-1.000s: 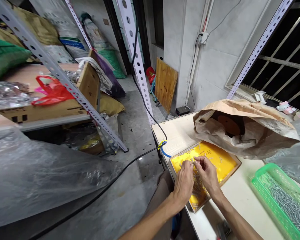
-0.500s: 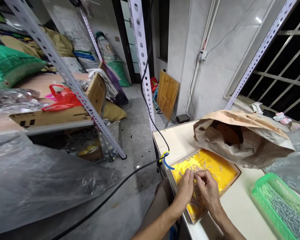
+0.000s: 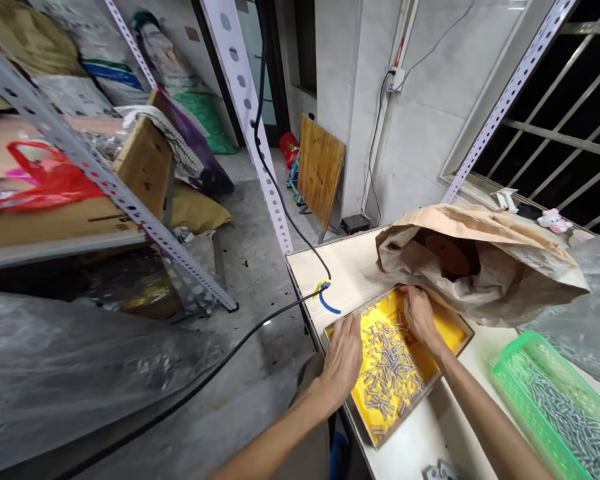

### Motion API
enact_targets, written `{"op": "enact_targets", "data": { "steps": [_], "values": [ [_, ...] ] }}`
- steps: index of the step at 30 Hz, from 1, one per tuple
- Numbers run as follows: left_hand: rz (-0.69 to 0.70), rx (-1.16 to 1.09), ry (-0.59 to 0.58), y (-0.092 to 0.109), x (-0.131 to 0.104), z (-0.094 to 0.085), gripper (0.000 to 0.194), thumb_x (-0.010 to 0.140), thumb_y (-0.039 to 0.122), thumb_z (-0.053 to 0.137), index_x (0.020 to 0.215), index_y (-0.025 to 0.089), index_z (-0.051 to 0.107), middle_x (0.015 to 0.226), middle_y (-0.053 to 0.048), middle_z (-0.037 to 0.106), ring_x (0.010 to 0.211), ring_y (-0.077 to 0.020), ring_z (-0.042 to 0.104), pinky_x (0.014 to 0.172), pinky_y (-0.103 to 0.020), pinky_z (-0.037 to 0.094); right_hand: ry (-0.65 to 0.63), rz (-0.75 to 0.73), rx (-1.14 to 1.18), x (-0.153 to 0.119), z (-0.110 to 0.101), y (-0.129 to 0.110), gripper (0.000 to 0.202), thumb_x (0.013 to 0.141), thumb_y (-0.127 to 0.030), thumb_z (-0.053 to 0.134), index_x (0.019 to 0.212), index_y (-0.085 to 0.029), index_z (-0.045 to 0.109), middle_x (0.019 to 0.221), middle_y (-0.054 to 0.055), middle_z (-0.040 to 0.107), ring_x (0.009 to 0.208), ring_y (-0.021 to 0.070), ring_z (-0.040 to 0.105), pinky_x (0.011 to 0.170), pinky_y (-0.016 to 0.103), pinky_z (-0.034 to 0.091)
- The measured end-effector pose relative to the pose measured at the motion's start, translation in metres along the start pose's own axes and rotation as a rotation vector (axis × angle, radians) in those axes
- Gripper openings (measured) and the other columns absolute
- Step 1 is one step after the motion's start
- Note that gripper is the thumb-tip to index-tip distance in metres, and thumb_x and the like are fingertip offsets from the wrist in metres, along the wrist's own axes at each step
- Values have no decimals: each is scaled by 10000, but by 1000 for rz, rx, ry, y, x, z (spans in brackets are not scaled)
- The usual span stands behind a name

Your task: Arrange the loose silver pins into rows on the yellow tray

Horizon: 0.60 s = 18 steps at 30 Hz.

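Observation:
A shallow wooden tray (image 3: 464, 347) with a yellow lining sits on the table. Many small metal screw-like pieces (image 3: 391, 363) lie loose across it, thickest towards its middle and near end. My left hand (image 3: 344, 350) is closed over the tray's left rim, fingers together. At the far rim, beside the paper bag, my right hand (image 3: 420, 313) has its fingers closed on the edge, its fingertips partly hidden. Nothing else shows in either hand.
An open brown paper bag (image 3: 520, 267) stands behind the tray. At right is a green basket (image 3: 510, 363) of long screws. A black cable (image 3: 250, 343) crosses the table corner with blue and yellow ties. A metal object (image 3: 441, 471) lies at the front edge.
My hands were close together over the middle of the tray; they have moved apart to its left and far rims. The pieces beneath them now show. The view has shifted slightly.

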<state>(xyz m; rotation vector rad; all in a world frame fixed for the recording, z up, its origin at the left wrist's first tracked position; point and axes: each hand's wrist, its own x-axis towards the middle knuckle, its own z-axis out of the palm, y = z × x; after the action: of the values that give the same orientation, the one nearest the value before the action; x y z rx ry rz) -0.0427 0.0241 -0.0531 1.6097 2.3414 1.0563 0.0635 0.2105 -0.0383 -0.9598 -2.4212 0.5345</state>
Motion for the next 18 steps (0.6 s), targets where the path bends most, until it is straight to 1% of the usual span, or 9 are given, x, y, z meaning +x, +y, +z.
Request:
{"op": "enact_targets", "data": {
  "steps": [3,6,8,12,16,18],
  "values": [
    [-50,48,1,4,1,4,490,777,-27,282,1199,101,497,1144,-131,541,1117,-237,444,977,-438,402,-3,10,10,4,13,1,362,753,-97,332,1007,-148,585,935,111,637,858,229,564,806,360,428],
    [-35,-18,12,6,1,5,474,774,-28,295,1151,139,529,1032,-98,567,1008,-220,484,902,-422,450,-37,-44,56,-1,17,0,361,754,-105,325,985,-176,593,949,69,641,887,204,569,833,339,432],
    [-7,-59,79,5,0,6,464,769,-36,294,1115,154,538,1000,-90,567,981,-220,490,864,-421,465,-47,-76,87,-4,18,-3,358,754,-106,320,965,-182,599,964,60,636,917,194,562,858,335,429],
    [-5,-54,247,5,-1,10,477,750,-58,279,1114,150,506,1051,-102,551,1026,-228,479,878,-429,459,-23,-86,116,-9,25,-14,349,766,-103,317,969,-151,596,970,104,611,929,214,539,861,369,429],
    [-45,-112,306,5,0,10,481,740,-59,268,1122,149,472,1039,-95,555,1006,-211,509,885,-403,460,-98,-185,190,-18,33,-30,356,709,-42,325,870,-183,610,875,70,609,882,202,538,815,341,442],
    [-77,-185,342,5,0,9,470,738,-51,265,1101,165,470,1024,-80,558,995,-193,526,890,-378,461,-102,-208,223,-22,35,-38,379,702,-20,315,870,-187,611,861,62,605,876,200,531,809,337,439]
  ]
}}
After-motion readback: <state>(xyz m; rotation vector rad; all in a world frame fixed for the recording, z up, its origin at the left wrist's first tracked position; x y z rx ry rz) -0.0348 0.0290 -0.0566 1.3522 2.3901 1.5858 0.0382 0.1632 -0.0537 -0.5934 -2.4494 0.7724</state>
